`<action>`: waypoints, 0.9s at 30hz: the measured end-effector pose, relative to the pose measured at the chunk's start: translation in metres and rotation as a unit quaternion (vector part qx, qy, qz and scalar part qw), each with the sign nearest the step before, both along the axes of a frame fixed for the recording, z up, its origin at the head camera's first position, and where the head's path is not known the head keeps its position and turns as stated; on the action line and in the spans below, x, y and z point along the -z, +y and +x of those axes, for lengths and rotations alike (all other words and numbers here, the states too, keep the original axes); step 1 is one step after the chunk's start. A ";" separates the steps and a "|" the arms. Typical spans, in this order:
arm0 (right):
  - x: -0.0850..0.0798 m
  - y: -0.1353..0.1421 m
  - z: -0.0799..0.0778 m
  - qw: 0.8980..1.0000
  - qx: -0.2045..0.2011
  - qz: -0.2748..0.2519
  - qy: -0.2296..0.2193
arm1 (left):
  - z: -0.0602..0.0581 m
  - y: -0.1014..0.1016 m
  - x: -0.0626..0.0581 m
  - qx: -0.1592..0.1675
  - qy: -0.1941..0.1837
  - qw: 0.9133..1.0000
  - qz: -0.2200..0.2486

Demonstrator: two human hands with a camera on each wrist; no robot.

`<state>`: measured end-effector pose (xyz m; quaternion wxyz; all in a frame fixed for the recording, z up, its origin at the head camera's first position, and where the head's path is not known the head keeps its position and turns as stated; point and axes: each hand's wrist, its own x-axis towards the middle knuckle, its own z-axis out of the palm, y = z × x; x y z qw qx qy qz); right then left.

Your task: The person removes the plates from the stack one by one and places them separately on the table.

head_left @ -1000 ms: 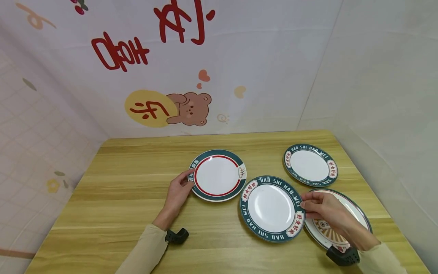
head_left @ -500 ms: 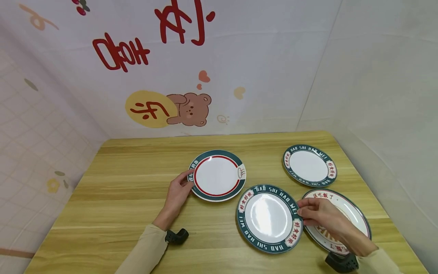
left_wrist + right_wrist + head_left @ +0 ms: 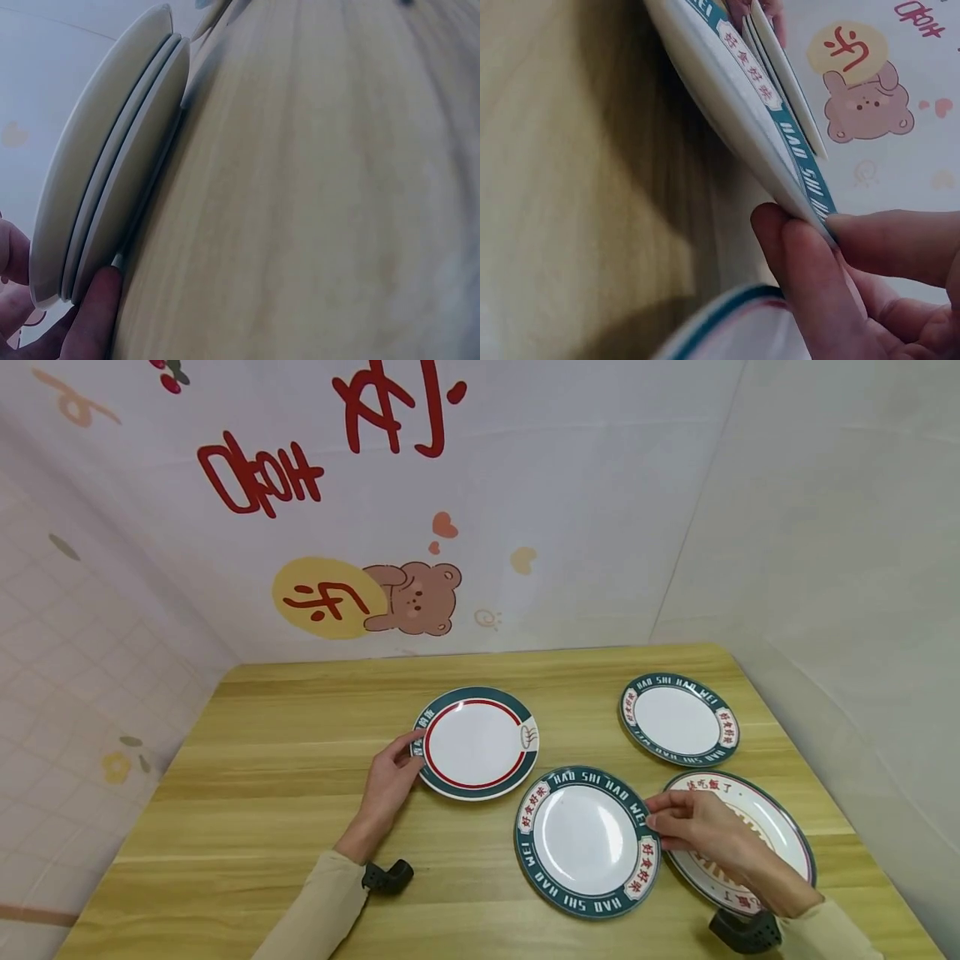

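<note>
In the head view, my left hand (image 3: pixel 392 781) holds the left edge of a stack of plates. The top plate (image 3: pixel 477 743) has a green rim and a red inner ring; the left wrist view shows the stacked edges (image 3: pixel 112 165) under it, with fingers at the near rim. My right hand (image 3: pixel 693 831) pinches the right edge of a green-rimmed plate (image 3: pixel 587 842) lettered "HAO SHI HAO WEI". From the right wrist view, thumb and fingers meet on that plate's rim (image 3: pixel 780 135), which is tilted and raised off the table, a shadow beneath it.
Beneath my right hand lies a larger white plate (image 3: pixel 780 835) with red lettering, partly hidden. Another green-rimmed plate (image 3: pixel 678 720) sits behind it, near the right edge of the wooden table (image 3: pixel 285 777). A printed cloth wall (image 3: pixel 585 485) encloses the back and sides.
My right hand and its plate have moved toward me and slightly left, uncovering more of the larger white plate. The left hand stays on the stack.
</note>
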<state>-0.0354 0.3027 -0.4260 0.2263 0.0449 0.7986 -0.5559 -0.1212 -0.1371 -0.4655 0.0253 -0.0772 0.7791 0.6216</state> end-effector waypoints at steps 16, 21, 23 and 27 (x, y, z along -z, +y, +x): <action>-0.005 -0.004 -0.005 0.994 -0.041 0.089 0.056 | -0.002 -0.002 0.001 0.006 -0.002 1.000 -0.003; -0.006 -0.006 -0.006 0.991 -0.052 0.106 0.056 | -0.001 -0.002 0.000 0.005 -0.001 1.000 0.001; -0.006 -0.006 -0.006 0.991 -0.058 0.106 0.053 | -0.001 -0.002 0.000 0.006 -0.002 1.000 -0.001; -0.005 -0.006 -0.007 0.991 -0.078 0.089 0.058 | 0.000 -0.003 0.001 0.007 -0.001 1.000 0.006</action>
